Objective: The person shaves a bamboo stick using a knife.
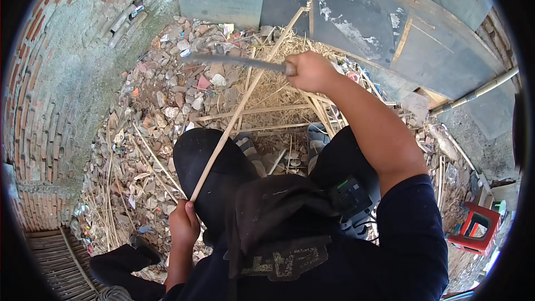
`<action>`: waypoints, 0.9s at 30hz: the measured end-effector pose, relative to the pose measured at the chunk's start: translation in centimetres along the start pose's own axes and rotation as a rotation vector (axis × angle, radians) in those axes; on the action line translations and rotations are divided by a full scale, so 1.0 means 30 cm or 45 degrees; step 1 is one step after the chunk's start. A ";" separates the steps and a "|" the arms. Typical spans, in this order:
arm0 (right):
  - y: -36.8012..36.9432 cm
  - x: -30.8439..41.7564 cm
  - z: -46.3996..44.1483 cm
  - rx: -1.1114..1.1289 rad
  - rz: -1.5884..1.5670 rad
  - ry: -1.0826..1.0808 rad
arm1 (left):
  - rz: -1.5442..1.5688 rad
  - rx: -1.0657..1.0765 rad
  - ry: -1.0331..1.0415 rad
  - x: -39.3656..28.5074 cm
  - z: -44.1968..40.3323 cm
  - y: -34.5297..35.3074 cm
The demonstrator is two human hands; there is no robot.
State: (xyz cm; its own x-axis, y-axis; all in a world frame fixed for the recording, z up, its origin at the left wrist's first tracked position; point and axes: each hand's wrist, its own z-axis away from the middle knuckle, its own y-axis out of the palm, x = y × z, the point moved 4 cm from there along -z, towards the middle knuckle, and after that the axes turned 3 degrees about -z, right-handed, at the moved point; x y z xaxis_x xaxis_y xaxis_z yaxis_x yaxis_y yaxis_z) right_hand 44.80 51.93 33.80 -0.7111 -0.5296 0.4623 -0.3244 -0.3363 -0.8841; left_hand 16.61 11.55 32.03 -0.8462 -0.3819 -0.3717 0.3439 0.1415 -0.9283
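Note:
My left hand (pixel 184 224) is closed around the lower end of a long bamboo strip (pixel 228 128). The strip slants up and away past my knee, and its far end looks frayed near the dark panel. My right hand (pixel 312 71) grips the short handle of a machete (pixel 239 61), whose long blade points left. In this view the blade crosses the strip near its upper part; whether they touch I cannot tell. The blade's tip is blurred.
Rubble (pixel 161 106) and pale shavings (pixel 278 95) cover the ground, with other bamboo strips (pixel 262 111) lying across. A brick wall (pixel 50 106) stands left, panels (pixel 356 17) ahead. A red stool (pixel 476 228) is at right. Another person's dark-clothed leg (pixel 120 262) shows lower left.

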 end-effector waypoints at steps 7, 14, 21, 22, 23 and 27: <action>-0.029 -0.088 -0.015 -0.046 0.055 0.174 | 0.044 -0.017 0.011 -0.005 -0.006 0.019; -0.017 -0.028 0.001 -0.050 0.058 -0.040 | 0.056 0.054 -0.003 0.011 -0.004 0.001; -0.033 -0.130 -0.025 -0.042 -0.001 0.157 | -0.071 -0.093 -0.003 0.028 0.000 0.047; -0.049 -0.138 -0.024 -0.090 0.017 0.226 | -0.098 -0.087 -0.012 0.029 -0.005 0.042; -0.061 -0.147 -0.018 -0.101 0.006 0.268 | -0.061 -0.073 0.012 0.028 -0.004 0.028; -0.051 -0.095 -0.007 -0.199 -0.076 0.062 | -0.017 0.028 -0.004 0.001 -0.002 -0.004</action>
State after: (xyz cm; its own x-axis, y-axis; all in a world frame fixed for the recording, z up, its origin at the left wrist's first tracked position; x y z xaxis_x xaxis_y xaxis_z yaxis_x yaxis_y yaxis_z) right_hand 47.19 54.13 33.80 -0.7157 -0.4729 0.5139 -0.4571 -0.2391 -0.8567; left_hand 16.53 11.58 32.14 -0.8495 -0.3864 -0.3592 0.3415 0.1162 -0.9327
